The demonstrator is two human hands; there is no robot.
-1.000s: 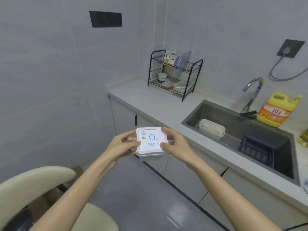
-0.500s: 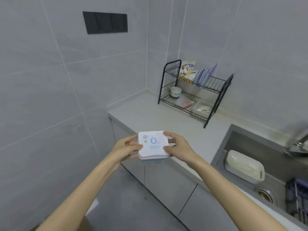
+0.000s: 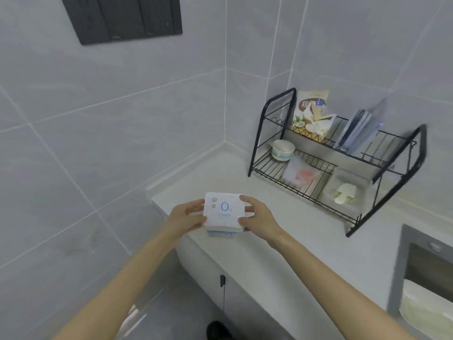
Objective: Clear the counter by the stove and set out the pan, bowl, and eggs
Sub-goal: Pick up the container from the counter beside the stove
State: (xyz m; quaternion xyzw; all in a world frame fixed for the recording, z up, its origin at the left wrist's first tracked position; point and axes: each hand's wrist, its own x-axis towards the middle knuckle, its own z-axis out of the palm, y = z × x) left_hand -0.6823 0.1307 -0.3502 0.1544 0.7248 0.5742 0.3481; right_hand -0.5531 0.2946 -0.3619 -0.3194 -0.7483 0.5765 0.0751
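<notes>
Bare counter ahead; wire rack blocks the right

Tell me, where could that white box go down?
Bare counter lies between the side wall and the black rack, just beyond the white box, and along the front edge toward the sink. The rack's shelves are crowded.

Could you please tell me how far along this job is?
Nothing looks finished: no pan or eggs are in view. In hand: the left hand and right hand grip a white square carton with a blue zero at the edge of the pale counter, near the black wire rack. Left: putting it down, then setting out pan, bowl and eggs.
</notes>
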